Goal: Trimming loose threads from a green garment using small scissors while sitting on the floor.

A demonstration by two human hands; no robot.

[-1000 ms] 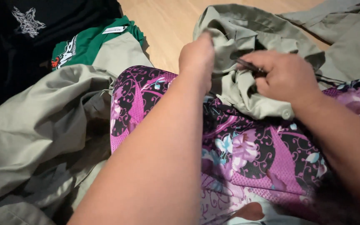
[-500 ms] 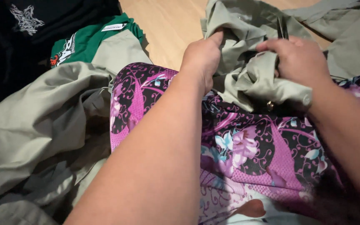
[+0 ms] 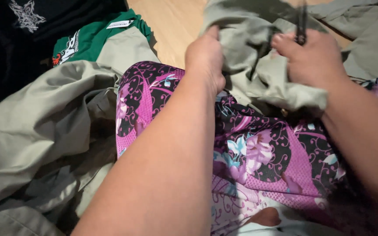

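Note:
My left hand [image 3: 205, 57] grips a fold of a khaki-green garment [image 3: 259, 83] that lies bunched at the top middle. My right hand [image 3: 313, 61] clutches the same garment and also holds a thin dark tool [image 3: 302, 24] that sticks up between its fingers; what kind of tool I cannot tell. Both forearms rest over a purple and black floral cloth [image 3: 259, 157] spread across my lap.
More khaki fabric [image 3: 36, 126] is heaped at the left. A green garment with a white label [image 3: 97, 37] and a black printed shirt [image 3: 27, 17] lie at the top left. A wooden floor [image 3: 171, 22] shows at the top middle.
Both hands have moved up and away from me, pulling the khaki garment with them. The dark tool has turned from lying sideways to pointing up.

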